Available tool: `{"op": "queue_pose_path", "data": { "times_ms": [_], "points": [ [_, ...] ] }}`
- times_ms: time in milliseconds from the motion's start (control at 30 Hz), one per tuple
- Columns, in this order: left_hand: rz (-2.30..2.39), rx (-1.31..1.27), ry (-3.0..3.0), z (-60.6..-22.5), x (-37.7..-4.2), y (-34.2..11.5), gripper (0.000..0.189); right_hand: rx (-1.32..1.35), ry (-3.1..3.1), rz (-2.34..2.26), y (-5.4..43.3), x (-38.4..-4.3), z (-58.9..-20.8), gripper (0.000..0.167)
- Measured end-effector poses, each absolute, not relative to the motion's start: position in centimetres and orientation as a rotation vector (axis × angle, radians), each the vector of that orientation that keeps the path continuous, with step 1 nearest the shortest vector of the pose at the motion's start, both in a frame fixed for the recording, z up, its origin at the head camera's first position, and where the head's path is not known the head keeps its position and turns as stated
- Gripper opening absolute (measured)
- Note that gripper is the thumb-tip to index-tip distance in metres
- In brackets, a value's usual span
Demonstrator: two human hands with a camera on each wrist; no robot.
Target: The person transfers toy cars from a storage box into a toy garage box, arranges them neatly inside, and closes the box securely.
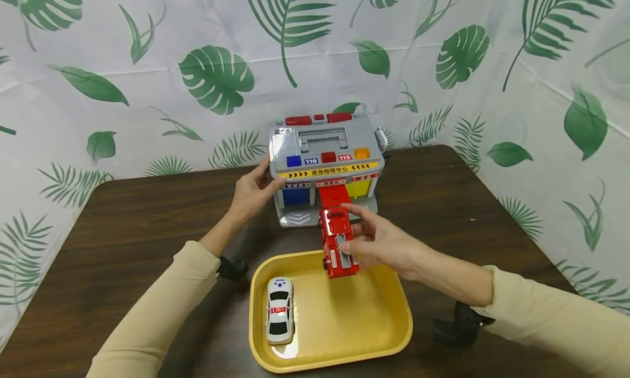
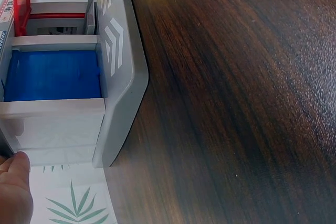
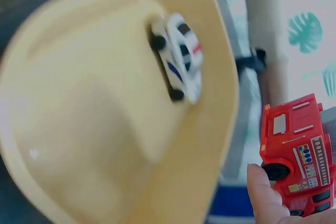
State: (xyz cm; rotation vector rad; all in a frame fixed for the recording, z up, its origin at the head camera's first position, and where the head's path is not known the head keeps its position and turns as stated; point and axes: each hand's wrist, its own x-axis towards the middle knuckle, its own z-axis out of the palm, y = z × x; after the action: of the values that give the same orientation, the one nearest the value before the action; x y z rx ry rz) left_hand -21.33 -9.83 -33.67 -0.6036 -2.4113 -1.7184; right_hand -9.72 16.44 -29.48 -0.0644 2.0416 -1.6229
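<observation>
A grey toy rescue station (image 1: 325, 143) stands at the back of the table. My left hand (image 1: 252, 195) touches its left side with fingers and thumb fairly straight; only part of that hand shows in the left wrist view. The station's middle red door (image 1: 336, 196) is raised, while the blue door (image 2: 52, 76) and yellow door (image 1: 359, 188) are down. In front of the middle bay, my right hand (image 1: 386, 244) grips a red toy fire truck (image 1: 336, 241) by its sides, above the far rim of a yellow tray (image 1: 404, 334).
A white toy police car (image 1: 279, 312) lies along the left side inside the tray. The tray sits near the front of the dark wooden table (image 1: 147, 225). A leaf-printed cloth (image 1: 162, 99) hangs behind and beside the table.
</observation>
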Motion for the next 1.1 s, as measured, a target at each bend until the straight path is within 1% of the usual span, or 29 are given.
{"op": "queue_pose_path", "data": {
  "times_ms": [200,400,733,1100],
  "points": [
    [-1.728,-0.609,-2.407,-33.7,-21.3,-9.9,0.066,-0.072,2.067,-1.720,18.5,-11.5,-28.4,0.081],
    [-1.730,-0.610,-2.393,-33.6,-21.3,-9.9,0.065,0.017,2.125,-1.722,20.2,-13.1,-28.5,0.079],
    [-1.729,-0.610,-2.405,-33.8,-21.4,-9.9,0.066,0.094,2.161,-1.655,21.6,-15.1,-30.6,0.078],
    [-1.713,-0.600,-2.421,-33.6,-21.2,-9.8,0.066,0.163,2.115,-1.600,21.0,-16.5,-32.8,0.074]
  ]
}}
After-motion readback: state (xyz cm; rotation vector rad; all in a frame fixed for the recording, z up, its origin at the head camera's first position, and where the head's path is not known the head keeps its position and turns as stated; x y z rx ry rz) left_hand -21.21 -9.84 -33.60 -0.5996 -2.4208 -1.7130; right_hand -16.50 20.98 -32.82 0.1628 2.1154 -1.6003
